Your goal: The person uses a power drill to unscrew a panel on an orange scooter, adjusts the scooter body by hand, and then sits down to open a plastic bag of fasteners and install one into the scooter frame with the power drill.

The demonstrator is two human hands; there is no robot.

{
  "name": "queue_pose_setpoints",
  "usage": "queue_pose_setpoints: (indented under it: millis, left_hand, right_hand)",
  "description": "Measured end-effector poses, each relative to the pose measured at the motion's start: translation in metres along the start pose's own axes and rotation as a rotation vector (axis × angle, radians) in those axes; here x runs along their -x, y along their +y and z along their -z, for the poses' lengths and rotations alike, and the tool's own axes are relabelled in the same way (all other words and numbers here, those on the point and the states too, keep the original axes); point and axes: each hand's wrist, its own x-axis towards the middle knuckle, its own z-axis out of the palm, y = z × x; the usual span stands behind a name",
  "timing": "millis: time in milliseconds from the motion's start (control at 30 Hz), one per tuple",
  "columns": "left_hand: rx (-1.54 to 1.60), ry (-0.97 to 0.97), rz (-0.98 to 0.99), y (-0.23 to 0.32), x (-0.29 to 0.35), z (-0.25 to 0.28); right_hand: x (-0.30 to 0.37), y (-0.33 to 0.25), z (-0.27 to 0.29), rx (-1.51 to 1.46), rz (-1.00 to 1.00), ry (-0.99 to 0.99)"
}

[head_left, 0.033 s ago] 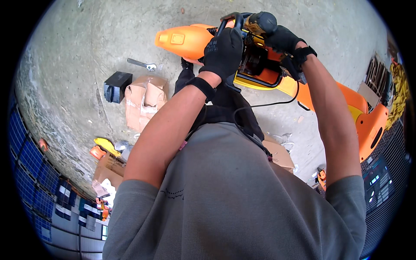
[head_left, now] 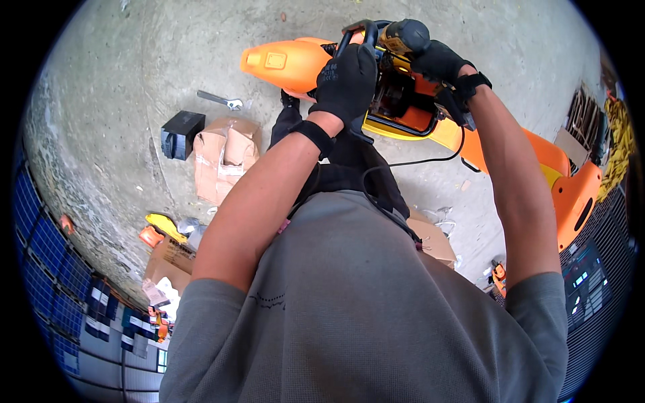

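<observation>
Between my forearms and the far floor stands an orange and yellow vehicle-like machine (head_left: 285, 59), its middle open and showing dark parts and wiring inside. My left hand (head_left: 345, 82), in a black glove, is closed round a black tubular bar (head_left: 369, 28) beside the opening. My right hand (head_left: 438, 62), also gloved, grips a black and yellow cordless power tool, seemingly a drill (head_left: 407, 35), held over the opening. The drill's tip and whatever it touches are hidden. A black strap circles each wrist.
An adjustable wrench (head_left: 220, 100) lies on the concrete floor at left, near a black battery-like block (head_left: 181, 134) and a crumpled cardboard box (head_left: 227, 158). A black cable (head_left: 430, 161) runs from my body toward my right wrist. Cardboard pieces (head_left: 583, 124) stand at far right.
</observation>
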Motion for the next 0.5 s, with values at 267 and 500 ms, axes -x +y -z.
queue_pose_setpoints:
  millis: [267, 500]
  left_hand:
    - [0.011, -0.028, 0.047, -0.0001, 0.0001, 0.0007]
    - [0.005, -0.067, 0.025, -0.0029, -0.0012, 0.0024]
  right_hand:
    - [-0.0001, 0.0034, -0.0005, -0.112, -0.005, 0.017]
    - [-0.0042, 0.0001, 0.0041, 0.029, 0.001, 0.001]
